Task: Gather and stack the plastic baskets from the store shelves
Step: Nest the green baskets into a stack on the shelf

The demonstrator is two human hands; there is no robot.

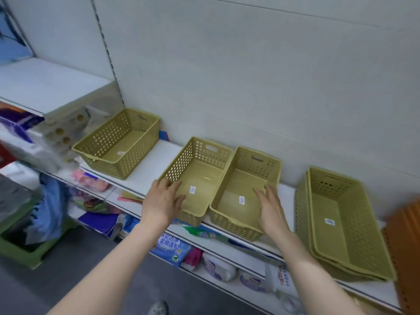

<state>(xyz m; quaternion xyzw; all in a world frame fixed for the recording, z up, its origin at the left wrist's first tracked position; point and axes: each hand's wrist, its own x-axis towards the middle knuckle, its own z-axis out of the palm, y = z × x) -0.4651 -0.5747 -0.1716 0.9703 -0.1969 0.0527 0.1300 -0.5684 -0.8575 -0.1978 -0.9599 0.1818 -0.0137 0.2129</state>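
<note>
Several olive-green perforated plastic baskets stand on a white shelf. One larger basket sits at the left. Two narrower baskets stand side by side in the middle: the left one and the right one. At the right is a nested stack of baskets. My left hand hovers at the near left corner of the left middle basket, fingers spread. My right hand is over the near right rim of the right middle basket, fingers apart. Neither hand grips anything.
Lower shelves hold packaged goods such as a blue wipes pack. A green crate with bags stands on the grey floor at the left. An orange perforated item is at the far right. White boxes sit left of the large basket.
</note>
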